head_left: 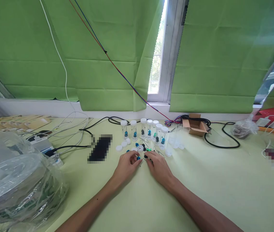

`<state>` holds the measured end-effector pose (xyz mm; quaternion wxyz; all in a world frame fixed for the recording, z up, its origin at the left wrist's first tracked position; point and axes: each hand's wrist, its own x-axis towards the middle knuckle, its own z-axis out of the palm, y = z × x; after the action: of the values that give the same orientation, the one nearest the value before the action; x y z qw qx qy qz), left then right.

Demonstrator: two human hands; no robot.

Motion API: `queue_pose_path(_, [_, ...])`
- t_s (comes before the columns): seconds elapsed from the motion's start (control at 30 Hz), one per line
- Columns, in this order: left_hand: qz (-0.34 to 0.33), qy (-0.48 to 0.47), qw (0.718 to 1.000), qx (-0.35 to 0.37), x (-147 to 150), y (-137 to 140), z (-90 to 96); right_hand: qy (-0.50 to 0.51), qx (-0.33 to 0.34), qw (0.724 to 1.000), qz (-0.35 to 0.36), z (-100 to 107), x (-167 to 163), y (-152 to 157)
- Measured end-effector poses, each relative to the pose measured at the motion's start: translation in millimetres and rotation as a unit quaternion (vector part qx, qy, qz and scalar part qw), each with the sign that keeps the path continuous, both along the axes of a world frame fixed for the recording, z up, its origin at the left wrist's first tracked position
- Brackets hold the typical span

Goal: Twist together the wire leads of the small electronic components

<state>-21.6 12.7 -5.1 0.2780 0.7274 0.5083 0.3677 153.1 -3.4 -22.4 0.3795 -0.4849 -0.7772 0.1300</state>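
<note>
My left hand [126, 163] pinches a small blue knob-like part [138, 158] between thumb and fingers, low over the table. Close beside it, my right hand [158, 165] has its fingers curled together around a small black part [146, 156], mostly hidden by the fingertips. Just beyond the hands lie loose blue, black and green pieces [148, 149], thin metal pins [160, 152] and a round white cap [140, 148]. Behind these, several clear tubes with white caps [133, 130] stand upright, each with a small coloured part and a thin rod inside.
White caps [119, 148] lie left of the tubes, and empty clear tubes [175, 141] to the right. A dark phone-like slab [100, 148] is farther left. A plastic-wrapped spool [18, 183] fills the left front. An open cardboard box [196, 125] and black cable [221, 147] sit at back right.
</note>
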Motion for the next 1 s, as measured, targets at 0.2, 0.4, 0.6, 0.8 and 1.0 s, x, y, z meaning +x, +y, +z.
queue_pose_path(0.2, [-0.008, 0.026, 1.000, -0.001, 0.0, 0.1, 1.2, -0.005, -0.001, 1.000, 0.008, 1.2, -0.1, 0.7])
queue_pose_path(0.4, [-0.009, 0.045, 0.999, -0.012, 0.4, 0.0, 1.2, -0.001, -0.005, 1.000, 0.000, -2.6, 0.0, 3.8])
queue_pose_path(0.6, [-0.021, 0.045, 0.999, -0.012, -0.3, 0.6, 0.6, 0.007, 0.000, 1.000, -0.003, -4.9, -1.1, 6.3])
queue_pose_path(0.8, [-0.024, 0.038, 0.999, 0.000, 0.3, -0.7, 1.9, 0.055, 0.024, 0.998, -0.008, -4.9, -1.3, 5.6])
queue_pose_path(1.0, [-0.007, -0.012, 1.000, -0.006, 2.5, -2.5, 2.9, 0.108, 0.063, 0.992, -0.016, 1.1, -2.9, 0.5])
